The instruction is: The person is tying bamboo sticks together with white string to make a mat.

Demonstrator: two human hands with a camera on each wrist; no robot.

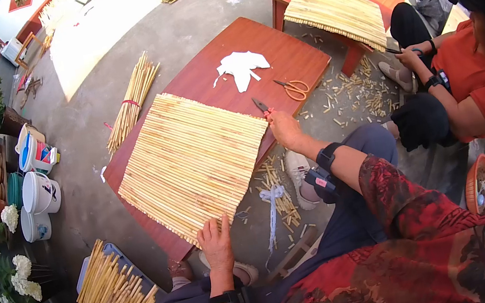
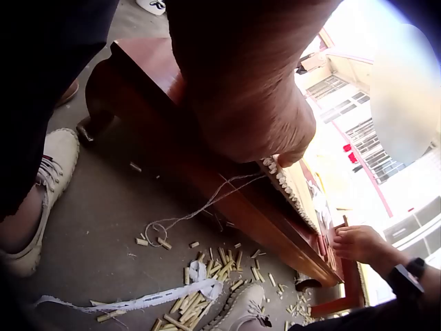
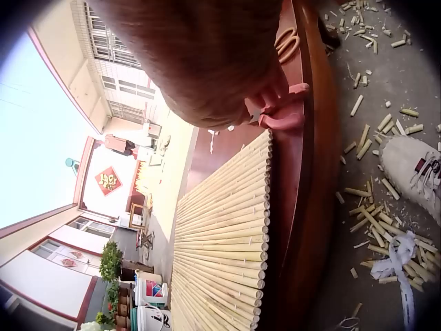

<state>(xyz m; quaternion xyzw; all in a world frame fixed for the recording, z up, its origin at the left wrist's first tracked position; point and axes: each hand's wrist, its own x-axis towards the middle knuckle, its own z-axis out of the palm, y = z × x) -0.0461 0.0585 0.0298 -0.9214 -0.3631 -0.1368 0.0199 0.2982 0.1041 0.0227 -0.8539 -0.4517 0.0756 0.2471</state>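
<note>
On the table (image 1: 225,50) lies a reed mat (image 1: 193,163), its cut edge (image 3: 262,241) between two hands; right hand (image 1: 287,131) grips pliers (image 1: 262,107) by the far corner; left hand (image 1: 216,246) rests straight fingers on the near one.

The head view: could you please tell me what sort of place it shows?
Probably a courtyard serving as an outdoor workspace: sunlit ground, white flowers along one side, and a red table bearing a stalk mat.
</note>
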